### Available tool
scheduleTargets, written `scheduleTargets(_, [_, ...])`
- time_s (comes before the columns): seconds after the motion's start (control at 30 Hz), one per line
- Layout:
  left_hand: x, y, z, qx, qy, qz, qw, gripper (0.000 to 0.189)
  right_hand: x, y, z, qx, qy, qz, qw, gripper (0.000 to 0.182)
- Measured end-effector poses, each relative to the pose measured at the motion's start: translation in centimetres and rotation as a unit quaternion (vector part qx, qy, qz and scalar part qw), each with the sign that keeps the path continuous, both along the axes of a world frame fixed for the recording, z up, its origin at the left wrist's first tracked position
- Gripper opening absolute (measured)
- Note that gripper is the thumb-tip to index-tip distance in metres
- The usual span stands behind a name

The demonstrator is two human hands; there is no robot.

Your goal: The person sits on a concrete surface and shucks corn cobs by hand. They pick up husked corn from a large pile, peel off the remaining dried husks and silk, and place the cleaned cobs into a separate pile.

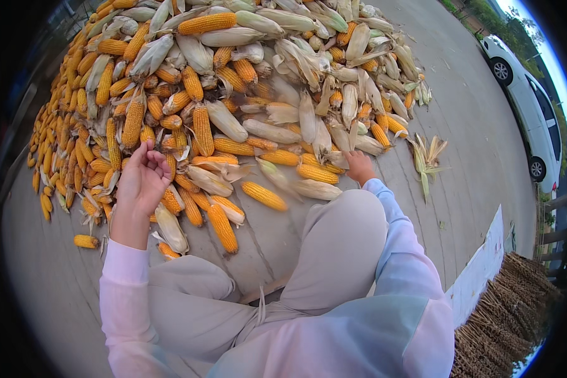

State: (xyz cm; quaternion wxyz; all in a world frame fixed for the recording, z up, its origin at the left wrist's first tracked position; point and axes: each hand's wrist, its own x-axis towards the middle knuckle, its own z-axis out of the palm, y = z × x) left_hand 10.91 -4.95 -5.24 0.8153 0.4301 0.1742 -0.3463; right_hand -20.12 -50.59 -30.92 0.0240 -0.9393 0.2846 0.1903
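Note:
A large heap of corn ears (202,130) lies on the concrete before me, some bare and yellow, others in pale dry husks. My left hand (144,177) is raised over the heap's near left part, palm turned up and fingers loosely curled, with nothing in it. At the near right edge, my right hand (359,166) touches a dry husk (339,159); whether its fingers close on it is hidden. Just left of that hand lie a bare yellow ear (316,174) and a husked ear (316,189). Another bare ear (264,196) rests between my knees and the heap.
Loose peeled husks (425,158) lie on the concrete floor (411,184) to the right. A white car (524,104) stands farther right. Bundles of dry brown stalks (505,307) lie beside a white sheet (482,260) at lower right. My bent knees (345,231) are close to the heap.

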Motion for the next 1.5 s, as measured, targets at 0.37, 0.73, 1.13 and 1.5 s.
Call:
scheduleTargets(0.37, [-1.1, -0.3, -1.6, 0.001, 0.011, -0.043, 0.999, 0.011, -0.5, 0.6, -5.7, -0.055, -0.135, -0.002, 0.989, 0.04])
scheduleTargets(0.73, [-2.5, -4.3, -0.2, 0.039, -0.095, -0.097, 0.99, 0.016, 12.6, 4.5, 11.4, 0.429, -0.333, 0.002, 0.84, 0.067])
scheduleTargets(1.13, [-1.9, -4.4, 1.3, 0.239, -0.527, -0.011, 0.816, 0.02, 21.7, 23.3, 24.4, 0.7, -0.339, 0.059, 0.626, 0.053])
scheduleTargets(1.5, [-0.5, -2.9, -1.5, 0.271, -0.52, -0.083, 0.806, 0.03, 21.4, 25.2, 24.6, 0.835, -0.29, -0.067, 0.462, 0.049])
